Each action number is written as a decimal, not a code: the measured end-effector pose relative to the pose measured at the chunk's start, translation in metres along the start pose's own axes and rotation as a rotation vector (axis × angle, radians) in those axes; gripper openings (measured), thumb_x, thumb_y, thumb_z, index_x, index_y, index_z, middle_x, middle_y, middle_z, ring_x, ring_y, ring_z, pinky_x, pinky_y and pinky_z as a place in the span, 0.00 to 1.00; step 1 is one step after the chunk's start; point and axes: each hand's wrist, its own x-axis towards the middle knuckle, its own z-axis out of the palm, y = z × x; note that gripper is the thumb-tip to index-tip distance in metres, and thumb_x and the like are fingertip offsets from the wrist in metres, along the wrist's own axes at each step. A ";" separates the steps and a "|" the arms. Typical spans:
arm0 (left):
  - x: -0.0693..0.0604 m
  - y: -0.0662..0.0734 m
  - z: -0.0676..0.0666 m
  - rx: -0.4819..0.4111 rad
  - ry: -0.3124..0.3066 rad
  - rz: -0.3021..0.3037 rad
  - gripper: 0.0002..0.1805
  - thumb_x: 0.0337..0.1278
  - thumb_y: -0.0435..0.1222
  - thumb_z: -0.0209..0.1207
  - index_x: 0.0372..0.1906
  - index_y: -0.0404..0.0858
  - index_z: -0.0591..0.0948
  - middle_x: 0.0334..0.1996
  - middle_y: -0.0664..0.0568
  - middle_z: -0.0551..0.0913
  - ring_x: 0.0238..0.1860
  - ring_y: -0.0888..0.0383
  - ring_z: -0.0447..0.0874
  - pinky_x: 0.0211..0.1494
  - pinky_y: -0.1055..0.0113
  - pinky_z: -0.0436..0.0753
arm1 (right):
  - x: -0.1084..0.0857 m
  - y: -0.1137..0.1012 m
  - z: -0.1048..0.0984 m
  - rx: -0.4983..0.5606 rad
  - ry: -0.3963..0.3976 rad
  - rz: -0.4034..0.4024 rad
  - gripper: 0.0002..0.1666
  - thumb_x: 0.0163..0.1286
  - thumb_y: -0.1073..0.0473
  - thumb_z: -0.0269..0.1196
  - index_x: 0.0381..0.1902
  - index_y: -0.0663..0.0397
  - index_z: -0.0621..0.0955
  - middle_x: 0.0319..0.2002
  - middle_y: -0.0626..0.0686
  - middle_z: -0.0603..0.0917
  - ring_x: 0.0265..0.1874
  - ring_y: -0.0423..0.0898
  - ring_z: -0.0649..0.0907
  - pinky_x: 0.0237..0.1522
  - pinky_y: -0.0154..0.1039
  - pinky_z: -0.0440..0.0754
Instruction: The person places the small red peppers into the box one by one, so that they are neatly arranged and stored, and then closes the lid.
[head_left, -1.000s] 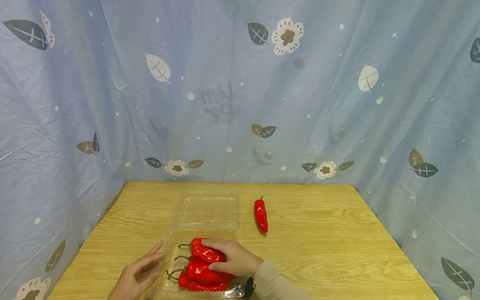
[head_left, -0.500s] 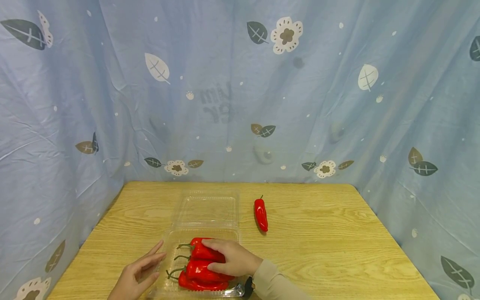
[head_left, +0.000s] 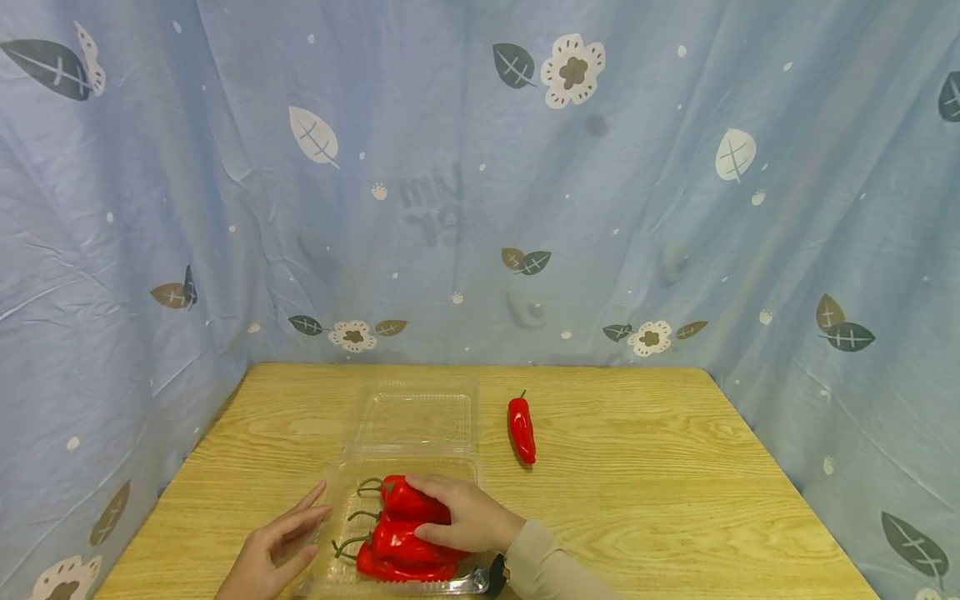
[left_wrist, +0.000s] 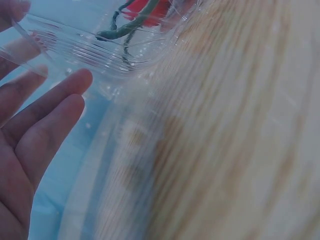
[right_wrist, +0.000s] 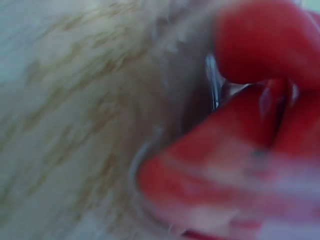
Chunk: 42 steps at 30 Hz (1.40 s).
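Note:
In the head view several red peppers (head_left: 408, 571) lie side by side in a clear plastic clamshell box (head_left: 341, 475), green stems to the left. My right hand (head_left: 468, 521) grips the far pepper (head_left: 401, 498) in the box, fingers over its far side and thumb on the near side. Blurred red peppers (right_wrist: 195, 180) fill much of the right wrist view; that hand's fingers are hard to make out there. My left hand (head_left: 270, 546) is at the box's left rim, fingers extended and apart. In the left wrist view its fingers (left_wrist: 60, 100) reach the clear wall (left_wrist: 95, 57).
The box's lid (head_left: 420, 417) lies folded back, flat on the wooden table (head_left: 637, 467). One slim red chili pepper (head_left: 522, 431) lies right of the lid. A blue patterned curtain (head_left: 457, 167) hangs behind and at both sides of the table.
The far pepper in the box has turned slightly under my right hand, and its stem has shifted upward. My left hand, the box and the loose chili pepper stay put.

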 end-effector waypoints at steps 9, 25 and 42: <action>0.000 0.001 0.000 0.001 0.003 -0.018 0.22 0.57 0.15 0.51 0.59 0.17 0.69 0.70 0.64 0.62 0.59 0.70 0.74 0.51 0.78 0.80 | 0.001 -0.003 -0.002 0.012 0.031 0.026 0.36 0.69 0.48 0.57 0.72 0.52 0.63 0.66 0.51 0.71 0.64 0.47 0.72 0.64 0.41 0.73; -0.002 -0.004 0.000 0.002 0.005 0.017 0.22 0.57 0.15 0.50 0.59 0.16 0.68 0.71 0.60 0.62 0.60 0.68 0.73 0.53 0.79 0.78 | -0.004 0.000 0.001 0.244 0.167 0.023 0.33 0.70 0.52 0.58 0.69 0.57 0.66 0.61 0.52 0.77 0.60 0.47 0.77 0.61 0.39 0.76; -0.001 -0.004 -0.001 0.017 0.009 0.053 0.23 0.54 0.14 0.51 0.58 0.16 0.68 0.71 0.57 0.62 0.59 0.67 0.75 0.51 0.78 0.80 | -0.015 0.015 -0.019 0.326 0.439 -0.046 0.30 0.68 0.62 0.61 0.67 0.59 0.69 0.65 0.58 0.73 0.63 0.54 0.73 0.63 0.46 0.73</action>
